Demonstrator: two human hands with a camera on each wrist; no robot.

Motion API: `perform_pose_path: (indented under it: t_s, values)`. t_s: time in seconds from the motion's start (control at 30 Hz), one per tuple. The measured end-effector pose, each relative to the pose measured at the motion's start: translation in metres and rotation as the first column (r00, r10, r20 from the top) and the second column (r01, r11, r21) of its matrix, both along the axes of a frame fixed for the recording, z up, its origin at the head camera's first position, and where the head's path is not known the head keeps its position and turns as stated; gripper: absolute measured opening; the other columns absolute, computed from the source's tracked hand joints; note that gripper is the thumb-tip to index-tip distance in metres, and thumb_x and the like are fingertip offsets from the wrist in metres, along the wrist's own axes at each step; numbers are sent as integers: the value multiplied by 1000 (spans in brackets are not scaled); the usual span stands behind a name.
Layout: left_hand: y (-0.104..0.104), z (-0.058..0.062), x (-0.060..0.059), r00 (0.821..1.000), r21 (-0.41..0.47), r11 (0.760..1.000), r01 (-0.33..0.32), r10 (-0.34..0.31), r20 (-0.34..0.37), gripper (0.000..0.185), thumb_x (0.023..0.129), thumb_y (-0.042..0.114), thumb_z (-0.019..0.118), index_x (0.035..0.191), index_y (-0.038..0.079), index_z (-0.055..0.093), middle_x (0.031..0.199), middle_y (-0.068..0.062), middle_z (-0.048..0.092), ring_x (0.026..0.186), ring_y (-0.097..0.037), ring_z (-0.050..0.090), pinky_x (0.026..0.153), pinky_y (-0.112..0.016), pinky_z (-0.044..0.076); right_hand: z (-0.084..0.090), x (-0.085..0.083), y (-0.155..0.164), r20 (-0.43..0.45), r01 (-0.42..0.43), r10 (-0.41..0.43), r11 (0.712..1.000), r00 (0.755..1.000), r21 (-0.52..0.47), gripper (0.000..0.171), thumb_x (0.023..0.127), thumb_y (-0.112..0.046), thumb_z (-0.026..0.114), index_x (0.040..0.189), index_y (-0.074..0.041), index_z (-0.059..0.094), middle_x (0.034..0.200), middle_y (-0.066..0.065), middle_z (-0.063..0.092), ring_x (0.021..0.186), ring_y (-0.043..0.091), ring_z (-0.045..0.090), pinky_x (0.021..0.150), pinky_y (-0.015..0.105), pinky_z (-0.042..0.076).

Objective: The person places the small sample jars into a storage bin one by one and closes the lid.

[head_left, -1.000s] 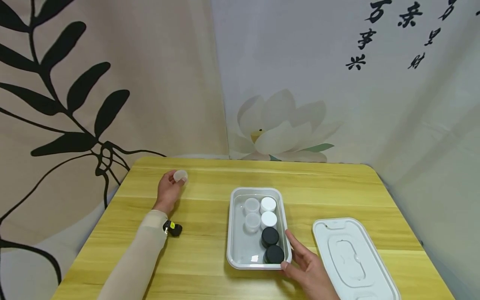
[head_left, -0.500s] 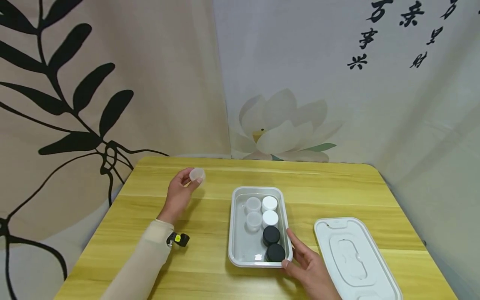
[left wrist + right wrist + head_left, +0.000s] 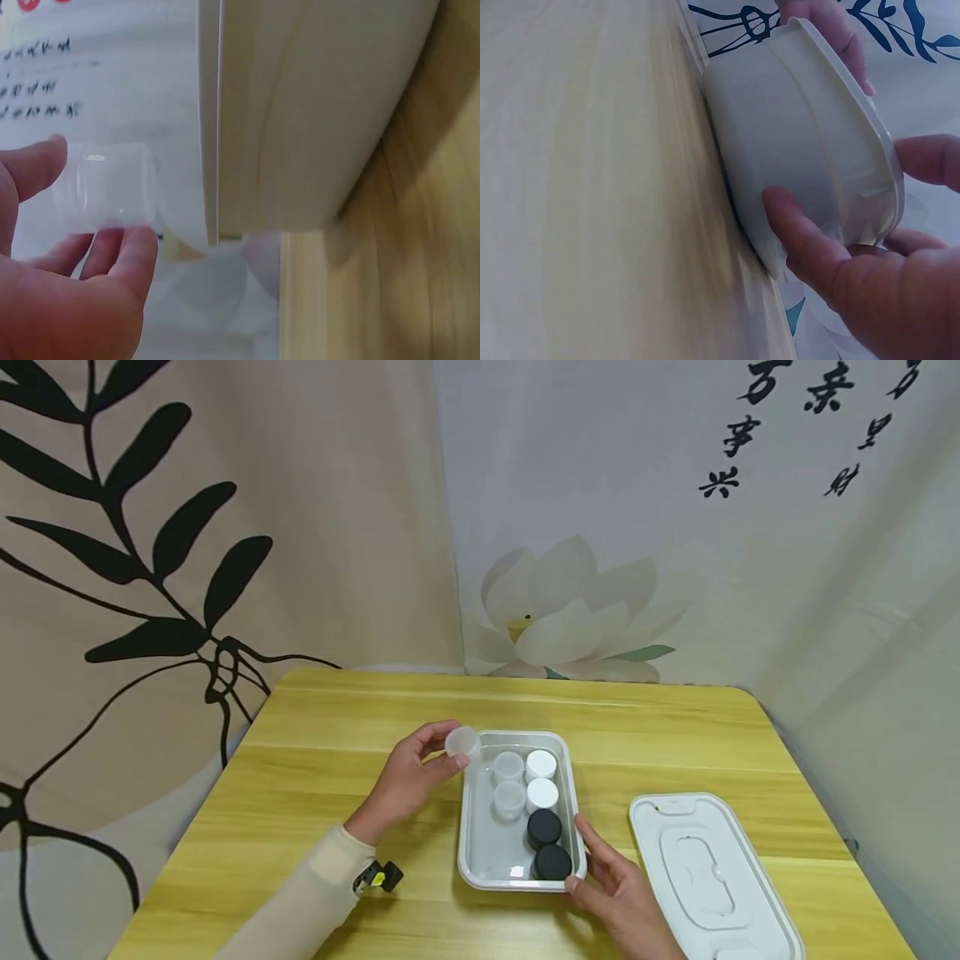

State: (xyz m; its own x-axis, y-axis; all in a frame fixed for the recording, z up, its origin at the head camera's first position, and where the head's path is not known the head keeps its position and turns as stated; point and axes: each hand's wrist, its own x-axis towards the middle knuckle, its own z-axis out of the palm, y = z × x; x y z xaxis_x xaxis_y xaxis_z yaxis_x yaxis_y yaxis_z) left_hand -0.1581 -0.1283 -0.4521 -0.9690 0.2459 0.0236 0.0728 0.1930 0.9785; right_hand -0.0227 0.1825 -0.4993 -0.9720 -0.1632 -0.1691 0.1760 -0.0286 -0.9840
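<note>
My left hand (image 3: pixel 408 777) pinches a small clear plastic jar (image 3: pixel 462 742) between thumb and fingers, over the far left corner of a white plastic tub (image 3: pixel 483 860). In the left wrist view the clear jar (image 3: pixel 116 187) lies sideways across the fingertips. Inside the tub stand two clear jars (image 3: pixel 509 800), two white-topped jars (image 3: pixel 542 795) and two black-topped jars (image 3: pixel 551 862). My right hand (image 3: pixel 622 897) holds the tub's near right corner, thumb at the near rim and fingers along the right side. In the right wrist view a finger presses the tub's outer wall (image 3: pixel 780 135).
A white lid (image 3: pixel 708 868) lies flat on the wooden table (image 3: pixel 360 710), right of the tub and close to the right hand. A printed curtain (image 3: pixel 360 527) hangs behind the table's far edge. The left wrist wears a black strap device (image 3: pixel 378 877).
My left hand has carried the clear jar rightward from the table's far left to the tub's far left corner. The right hand stays at the tub, and the jars inside have not moved.
</note>
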Motion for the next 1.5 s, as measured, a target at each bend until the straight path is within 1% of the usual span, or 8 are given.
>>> perform_pose_path:
  t_s: [0.23,0.4,0.67,0.77,0.97,1.03,1.27,1.5]
  values:
    - [19,3,14,994,-87,990,111,-111,13,54,95,32,82,143,19,63,132,0,68,126,-21,64,105,-29,57,-1,1,-1,-2,38,-38,999,999,-6,80,92,-3,76,163,-13,41,170,15,33,153,40,32,95,29,60]
    - [32,5,20,976,-137,967,216,-218,4,52,94,28,83,140,15,64,136,-1,68,123,-22,65,106,-35,57,0,0,-1,7,37,-37,999,999,-15,81,92,-3,77,163,-13,41,170,17,32,153,40,32,94,33,62]
    - [43,8,26,938,-218,915,339,-347,2,48,92,22,85,135,8,68,131,-5,69,124,-24,66,103,-34,59,-3,0,1,-7,-9,9,999,1000,-41,80,94,-2,74,165,-12,37,171,17,28,142,4,47,95,33,61]
    - [44,7,27,926,-266,892,365,-377,8,49,92,21,85,135,7,68,133,-6,69,123,-24,67,104,-38,59,-2,0,1,-12,2,-2,1000,1000,-27,80,94,-2,75,164,-12,38,170,17,31,144,10,46,94,32,61]
    - [46,4,26,912,-333,861,384,-411,-10,51,91,21,85,135,3,68,134,-8,70,120,-22,70,103,-41,59,0,0,1,-31,13,-12,999,999,31,79,93,-4,76,163,-11,41,169,15,34,151,38,35,95,26,59]
    - [47,3,26,909,-351,854,384,-416,-17,50,90,21,86,134,3,68,132,-7,71,118,-20,70,102,-38,60,0,0,1,-33,7,-6,999,999,37,79,94,-4,76,163,-10,39,169,16,33,151,34,36,96,25,59]
    - [51,6,28,903,-432,819,376,-429,-27,44,88,20,88,127,7,72,122,-2,73,110,-13,70,97,-27,60,-2,-1,2,14,9,-9,1000,1000,-3,82,93,-2,75,165,-12,37,171,13,30,139,-2,49,96,30,60]
    - [53,8,26,897,-538,773,335,-437,-69,40,83,21,92,118,8,76,105,3,77,92,-4,66,84,-19,55,-2,-4,2,9,-30,31,999,999,-15,83,95,-3,72,167,-9,31,174,14,22,139,-7,47,97,29,60]
